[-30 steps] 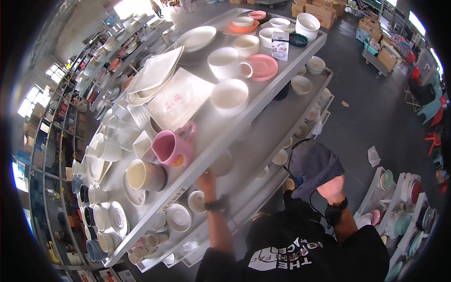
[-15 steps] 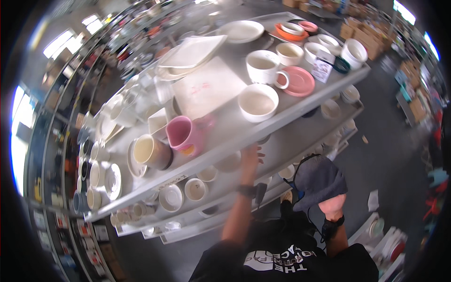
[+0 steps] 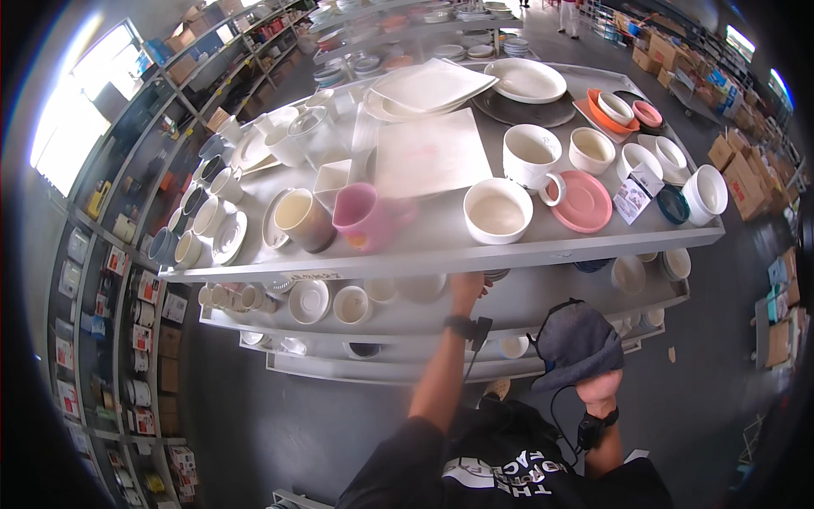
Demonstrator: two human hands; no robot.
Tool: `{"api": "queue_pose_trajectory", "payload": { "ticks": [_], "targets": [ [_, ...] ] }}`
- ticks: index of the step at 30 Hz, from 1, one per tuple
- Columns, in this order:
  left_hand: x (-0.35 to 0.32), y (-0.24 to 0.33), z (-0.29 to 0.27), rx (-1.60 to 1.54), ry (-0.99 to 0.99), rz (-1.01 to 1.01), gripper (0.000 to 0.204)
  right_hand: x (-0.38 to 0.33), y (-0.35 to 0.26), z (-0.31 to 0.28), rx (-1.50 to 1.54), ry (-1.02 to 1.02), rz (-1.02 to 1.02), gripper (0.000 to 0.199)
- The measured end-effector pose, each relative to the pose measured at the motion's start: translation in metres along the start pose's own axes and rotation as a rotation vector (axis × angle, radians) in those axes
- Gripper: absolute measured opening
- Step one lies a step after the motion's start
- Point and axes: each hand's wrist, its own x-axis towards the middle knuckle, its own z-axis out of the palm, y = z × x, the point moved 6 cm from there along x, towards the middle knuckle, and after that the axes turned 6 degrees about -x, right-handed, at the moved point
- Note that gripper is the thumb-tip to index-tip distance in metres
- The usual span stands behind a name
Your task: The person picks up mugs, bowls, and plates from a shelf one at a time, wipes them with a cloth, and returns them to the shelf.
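Note:
My left hand (image 3: 468, 290) reaches under the front edge of the top shelf, its palm partly hidden by that edge. The fingertips that show look apart, beside a small stack of dishes (image 3: 496, 274) on the second shelf; no object shows in them. My right hand (image 3: 600, 387) is closed on a dark grey cloth cap (image 3: 578, 341), held up in front of the rack. Above my left hand, on the top shelf, stand a white bowl (image 3: 498, 212), a white mug (image 3: 532, 157), a pink saucer (image 3: 580, 202) and a pink pitcher (image 3: 359, 217).
The tiered metal rack (image 3: 424, 257) holds several more cups, plates and bowls. Tall shelving (image 3: 119, 280) with boxes lines the left. Cardboard boxes (image 3: 746, 178) stand at the right, past a grey floor (image 3: 678, 373). A person (image 3: 569, 17) stands far off.
The view has turned, so the rack now lies more level. My left hand has gone further in under the top shelf. My right hand still holds the cap.

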Motion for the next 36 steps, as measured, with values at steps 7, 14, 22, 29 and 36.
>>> {"api": "queue_pose_trajectory", "payload": {
  "ticks": [7,14,22,29,36],
  "targets": [
    [0.005,0.004,-0.002,-0.033,0.006,0.017,0.030,0.004,-0.007,-0.003,0.000,0.027,-0.007,0.059],
    [-0.032,0.011,-0.023,-0.169,-0.095,0.016,0.023,0.007,0.002,0.004,-0.088,-0.048,-0.054,0.057],
    [-0.116,0.050,-0.048,-0.293,-0.402,-0.091,0.041,0.027,0.054,0.001,-0.618,-0.004,-0.142,0.052],
    [-0.172,0.070,-0.069,-0.237,-0.425,-0.032,0.054,0.044,0.093,0.071,-0.455,0.028,-0.291,0.062],
    [-0.190,0.096,-0.102,0.295,-0.338,0.289,0.057,0.043,0.115,0.098,-0.287,0.021,0.031,0.064]
  ]
}}
